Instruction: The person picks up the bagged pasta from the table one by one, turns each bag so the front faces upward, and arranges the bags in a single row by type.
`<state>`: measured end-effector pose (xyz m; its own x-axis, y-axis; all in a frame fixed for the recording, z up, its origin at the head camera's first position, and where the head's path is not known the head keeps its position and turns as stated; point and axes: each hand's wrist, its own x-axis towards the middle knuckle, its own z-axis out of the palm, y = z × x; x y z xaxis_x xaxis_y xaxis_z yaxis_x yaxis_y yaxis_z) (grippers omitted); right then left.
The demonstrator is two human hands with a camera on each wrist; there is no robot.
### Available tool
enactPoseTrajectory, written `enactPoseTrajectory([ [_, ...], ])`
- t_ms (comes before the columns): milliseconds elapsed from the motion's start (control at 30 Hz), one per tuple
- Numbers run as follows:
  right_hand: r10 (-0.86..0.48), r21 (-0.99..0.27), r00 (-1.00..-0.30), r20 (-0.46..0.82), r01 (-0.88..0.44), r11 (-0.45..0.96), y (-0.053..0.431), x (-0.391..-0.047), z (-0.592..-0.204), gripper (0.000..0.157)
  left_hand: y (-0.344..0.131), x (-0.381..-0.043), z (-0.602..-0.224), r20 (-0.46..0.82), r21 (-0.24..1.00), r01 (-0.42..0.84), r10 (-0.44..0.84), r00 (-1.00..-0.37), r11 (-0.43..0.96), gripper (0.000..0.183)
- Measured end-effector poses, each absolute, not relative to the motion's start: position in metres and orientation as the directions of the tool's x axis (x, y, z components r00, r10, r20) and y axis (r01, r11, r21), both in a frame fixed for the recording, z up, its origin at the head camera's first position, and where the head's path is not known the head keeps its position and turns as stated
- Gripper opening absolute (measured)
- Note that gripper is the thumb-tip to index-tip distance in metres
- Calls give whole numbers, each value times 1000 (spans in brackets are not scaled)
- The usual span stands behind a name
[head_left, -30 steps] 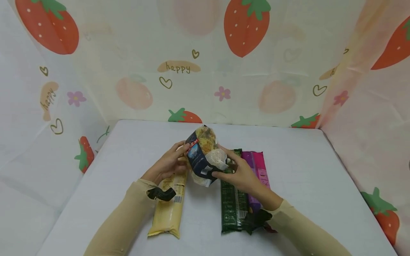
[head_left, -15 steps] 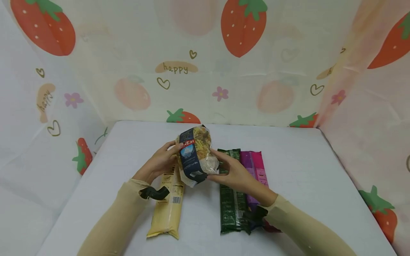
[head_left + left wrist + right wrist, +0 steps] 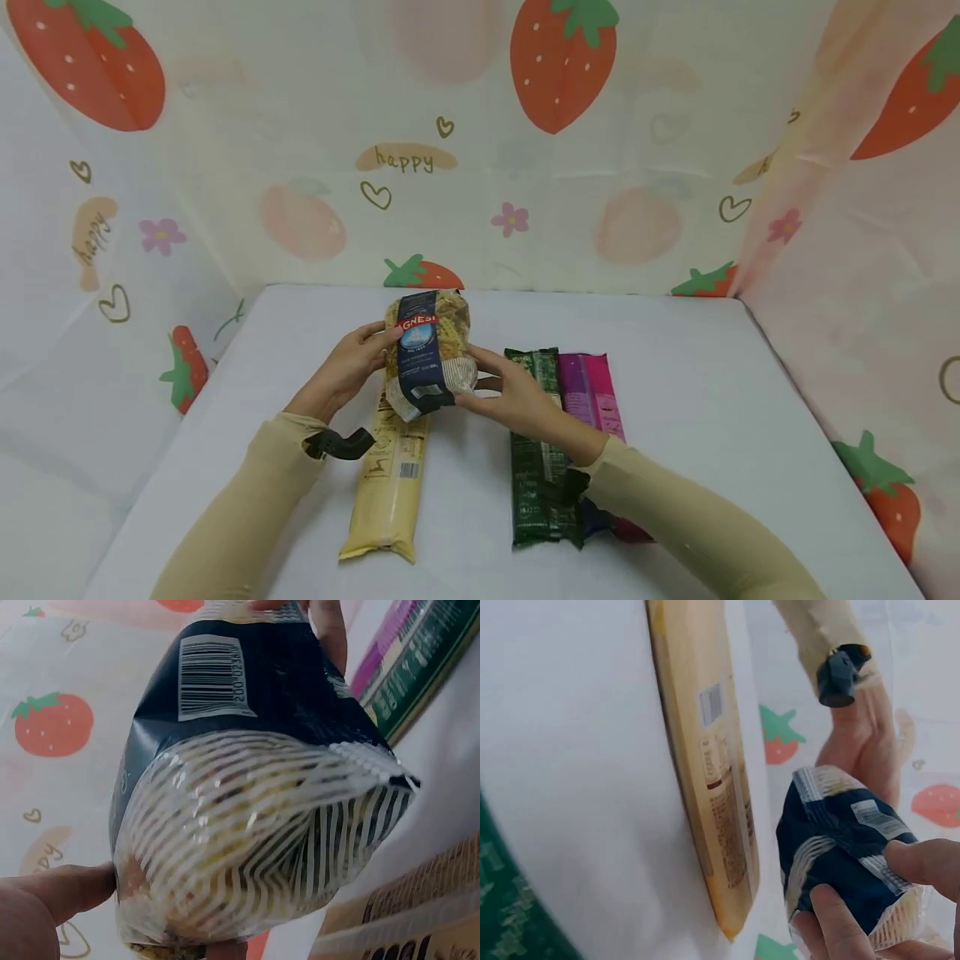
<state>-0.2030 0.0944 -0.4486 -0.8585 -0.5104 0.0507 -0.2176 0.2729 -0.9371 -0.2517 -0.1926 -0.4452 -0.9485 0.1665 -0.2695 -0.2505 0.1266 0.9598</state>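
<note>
The pasta bag (image 3: 422, 362), its red label reading "GNESI" with the first letter unclear, is held above the far end of the yellow packet (image 3: 382, 508), hiding that end. The left hand (image 3: 345, 368) and right hand (image 3: 519, 402) grip its opposite sides, fingers partly closed around it. Right of the yellow packet lie the green packet (image 3: 534, 500), small print blurred, and beyond it the purple packet (image 3: 588, 387), partly covered by the right sleeve (image 3: 675, 508). Behind the yellow packet, the backdrop (image 3: 480, 183) reads "happy".

Pasta bag (image 3: 431, 353) shifted toward nine o'clock, my left hand (image 3: 341, 371) and right hand (image 3: 521, 402) travelling along. Its dark band (image 3: 417, 362) swung from eleven o'clock to nearly twelve. Far end of green packet (image 3: 534, 475) now uncovered.
</note>
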Motion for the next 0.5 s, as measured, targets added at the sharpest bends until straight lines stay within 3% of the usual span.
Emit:
enactPoseTrajectory([
  [500, -492, -955, -868, 68, -200, 220, 38, -241, -454, 85, -232, -286, -433, -288, 948, -273, 73, -955, 166, 97],
])
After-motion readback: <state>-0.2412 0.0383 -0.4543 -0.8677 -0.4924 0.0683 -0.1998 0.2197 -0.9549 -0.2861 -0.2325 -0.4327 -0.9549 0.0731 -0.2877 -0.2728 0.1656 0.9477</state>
